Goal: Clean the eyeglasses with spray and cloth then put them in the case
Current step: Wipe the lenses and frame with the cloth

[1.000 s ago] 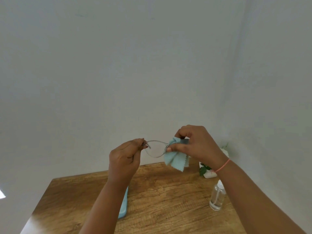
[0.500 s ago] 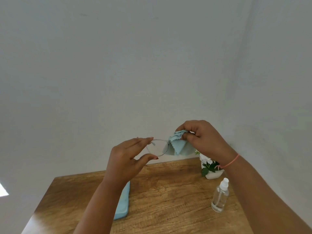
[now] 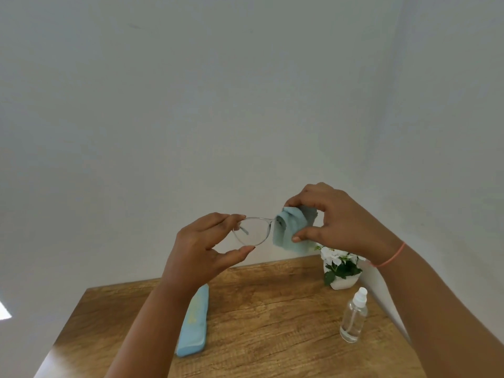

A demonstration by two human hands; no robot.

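Observation:
I hold clear-framed eyeglasses (image 3: pixel 252 231) up in front of me, above the table. My left hand (image 3: pixel 203 248) pinches the left lens rim between fingertips on top and thumb below. A light blue cloth (image 3: pixel 289 227) is wrapped over the right lens, and my right hand (image 3: pixel 332 216) pinches it there between thumb and fingers. That lens is hidden by the cloth. The light blue glasses case (image 3: pixel 194 324) lies shut on the wooden table (image 3: pixel 259 323), below my left forearm. A clear spray bottle (image 3: pixel 354 316) with a white nozzle stands at the right.
A small white pot with white flowers (image 3: pixel 341 268) stands in the table's back right corner, against the walls. White walls close in the table at the back and right. Bare wood shows between the case and the bottle.
Both hands have risen slightly with the glasses. My left hand went from gripping the frame's end to pinching the lens rim with spread fingers. The cloth has gathered over the right lens.

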